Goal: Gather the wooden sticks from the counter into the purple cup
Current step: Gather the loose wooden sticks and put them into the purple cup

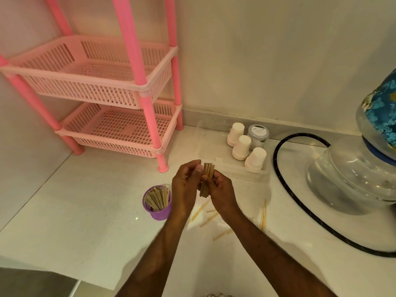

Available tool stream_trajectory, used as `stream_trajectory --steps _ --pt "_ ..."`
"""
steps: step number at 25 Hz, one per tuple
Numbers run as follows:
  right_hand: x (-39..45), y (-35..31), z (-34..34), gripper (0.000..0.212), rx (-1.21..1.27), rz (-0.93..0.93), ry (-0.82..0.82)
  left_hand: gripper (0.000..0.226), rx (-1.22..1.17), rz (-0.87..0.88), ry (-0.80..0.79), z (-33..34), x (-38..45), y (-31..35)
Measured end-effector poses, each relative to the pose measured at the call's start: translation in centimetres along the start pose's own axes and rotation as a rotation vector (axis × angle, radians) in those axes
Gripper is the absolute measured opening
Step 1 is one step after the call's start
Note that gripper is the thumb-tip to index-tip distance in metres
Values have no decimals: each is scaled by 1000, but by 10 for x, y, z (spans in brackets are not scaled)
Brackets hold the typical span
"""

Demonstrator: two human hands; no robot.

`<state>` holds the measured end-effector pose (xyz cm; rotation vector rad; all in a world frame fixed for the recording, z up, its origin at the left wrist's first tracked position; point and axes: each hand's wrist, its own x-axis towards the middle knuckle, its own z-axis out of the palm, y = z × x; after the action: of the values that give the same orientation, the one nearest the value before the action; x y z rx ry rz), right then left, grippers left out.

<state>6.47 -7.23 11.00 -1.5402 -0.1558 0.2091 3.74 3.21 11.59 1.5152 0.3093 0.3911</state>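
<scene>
Both hands point(203, 185) clasp a bundle of sticks point(206, 179) at mid-length, right of the part-filled cup point(158, 203); sticks look light, stiff, thin, best pinched mid-length; more lie on the near tabletop point(85, 200).

Both hands point(204, 185) gripping stick bundle point(206, 180) upright, purple cup point(158, 203) w/ sticks just left, loose sticks point(209, 216) on counter point(85, 211)

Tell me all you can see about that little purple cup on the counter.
The purple cup is a small round plastic-looking holder, lilac with a thin rim. It stands upright on the white counter, just left of the person's left hand, which does not seem to touch it. It is already fairly full of flat wooden sticks leaning at angles, their ends poking a little above the rim.
</scene>
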Motion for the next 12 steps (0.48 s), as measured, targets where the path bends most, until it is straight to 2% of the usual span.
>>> stream_trajectory --steps 3,5,8,10,12 --pt "2 6 4 19 -231 -85 -74 26 398 168 -85 -20 7 17" --pt "3 9 8 21 -364 -131 -147 28 513 212 -204 -36 13 29" --pt "6 10 23 19 -417 -129 -263 24 732 238 -386 -64 28 45" --pt "9 10 34 17 -400 -105 -329 19 856 205 -395 -79 36 52" --pt "13 10 46 18 -398 -109 -368 14 872 162 -360 -91 39 56"
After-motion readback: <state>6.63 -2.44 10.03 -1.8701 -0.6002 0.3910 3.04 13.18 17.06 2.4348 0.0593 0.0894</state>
